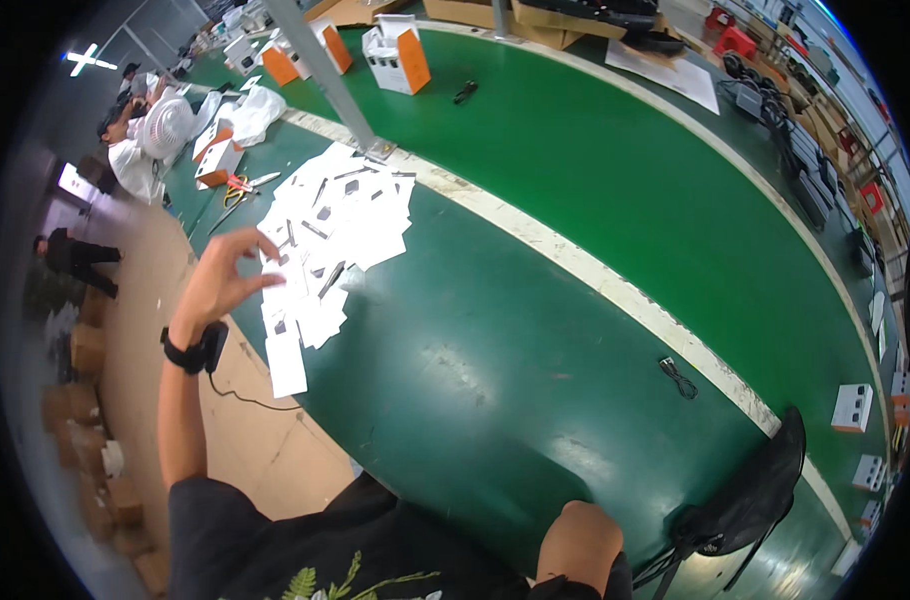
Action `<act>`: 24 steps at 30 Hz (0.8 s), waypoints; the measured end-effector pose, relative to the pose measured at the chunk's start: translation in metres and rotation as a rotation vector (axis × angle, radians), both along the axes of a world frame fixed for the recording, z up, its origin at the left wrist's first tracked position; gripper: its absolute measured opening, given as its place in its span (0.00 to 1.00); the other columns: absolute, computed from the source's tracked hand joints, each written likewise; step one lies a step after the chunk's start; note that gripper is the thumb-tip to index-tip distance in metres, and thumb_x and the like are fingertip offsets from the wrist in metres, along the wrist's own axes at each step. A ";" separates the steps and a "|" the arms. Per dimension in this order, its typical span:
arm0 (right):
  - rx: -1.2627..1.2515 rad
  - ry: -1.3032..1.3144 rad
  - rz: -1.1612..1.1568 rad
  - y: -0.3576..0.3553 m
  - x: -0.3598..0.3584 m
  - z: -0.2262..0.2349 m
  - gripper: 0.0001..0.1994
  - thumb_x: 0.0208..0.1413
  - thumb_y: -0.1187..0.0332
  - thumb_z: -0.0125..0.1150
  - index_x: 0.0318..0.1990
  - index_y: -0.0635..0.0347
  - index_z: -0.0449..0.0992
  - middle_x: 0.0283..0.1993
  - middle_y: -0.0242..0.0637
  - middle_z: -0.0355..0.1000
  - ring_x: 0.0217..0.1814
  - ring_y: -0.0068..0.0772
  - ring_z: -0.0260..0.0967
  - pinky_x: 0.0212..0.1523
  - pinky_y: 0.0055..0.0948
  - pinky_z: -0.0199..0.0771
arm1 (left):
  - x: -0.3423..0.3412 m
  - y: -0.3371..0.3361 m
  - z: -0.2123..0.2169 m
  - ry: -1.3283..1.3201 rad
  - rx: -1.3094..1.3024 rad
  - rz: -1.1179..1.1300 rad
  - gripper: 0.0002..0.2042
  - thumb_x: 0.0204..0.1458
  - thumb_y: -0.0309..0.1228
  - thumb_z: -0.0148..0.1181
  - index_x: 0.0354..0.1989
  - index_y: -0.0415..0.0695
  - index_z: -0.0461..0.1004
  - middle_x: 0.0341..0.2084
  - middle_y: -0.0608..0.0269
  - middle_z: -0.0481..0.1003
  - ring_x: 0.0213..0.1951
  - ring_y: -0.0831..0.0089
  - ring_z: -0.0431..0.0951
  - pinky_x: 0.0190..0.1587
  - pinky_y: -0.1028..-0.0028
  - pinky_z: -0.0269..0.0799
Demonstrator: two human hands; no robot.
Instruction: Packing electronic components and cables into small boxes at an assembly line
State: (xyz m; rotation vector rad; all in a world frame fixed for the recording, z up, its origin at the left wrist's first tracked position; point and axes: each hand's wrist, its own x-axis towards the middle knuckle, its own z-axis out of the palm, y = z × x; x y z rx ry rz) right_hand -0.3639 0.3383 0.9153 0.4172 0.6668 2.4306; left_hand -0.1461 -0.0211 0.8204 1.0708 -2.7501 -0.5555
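My left hand (225,275) reaches over the left edge of the green table (455,350), beside a spread pile of white paper sheets (365,215) with small dark printed patches. Its thumb and fingers are curved and apart, with nothing visible between them. A dark pen-like stick (332,280) lies on the sheets close to the fingertips. On that wrist sits a black strap with a small device (197,348), from which a thin cable trails. My right hand (580,540) is low at the table's near edge, close to my body; its fingers are hidden.
Scissors (237,190) with yellow handles lie beyond the papers, near orange-and-white boxes (218,160) and a white fan (168,127). A metal post (325,80) rises from the pale divider strip. Coiled black cables (678,378) and a black bag (745,500) are to the right. People stand at far left.
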 end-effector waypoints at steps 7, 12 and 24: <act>0.205 0.207 0.121 0.002 0.002 -0.013 0.16 0.58 0.82 0.58 0.26 0.45 0.65 0.30 0.11 0.58 0.25 0.07 0.53 0.27 0.26 0.38 | 0.065 0.038 -0.052 -0.247 0.117 -0.068 0.21 0.32 0.26 0.86 0.31 0.40 0.77 0.27 0.59 0.76 0.35 0.57 0.78 0.38 0.63 0.73; 0.287 0.183 0.169 0.009 0.004 -0.015 0.17 0.58 0.83 0.58 0.25 0.45 0.63 0.29 0.11 0.56 0.24 0.08 0.52 0.27 0.26 0.37 | 0.058 0.016 -0.077 -0.269 0.069 -0.044 0.20 0.33 0.29 0.85 0.29 0.41 0.75 0.26 0.57 0.75 0.33 0.56 0.77 0.37 0.62 0.72; 0.388 0.155 0.084 0.012 -0.011 -0.013 0.18 0.60 0.82 0.58 0.25 0.46 0.61 0.26 0.12 0.54 0.22 0.08 0.48 0.26 0.25 0.37 | -0.212 -0.006 -0.047 0.046 -0.042 -0.295 0.20 0.57 0.46 0.75 0.45 0.40 0.83 0.32 0.56 0.82 0.37 0.62 0.83 0.45 0.63 0.78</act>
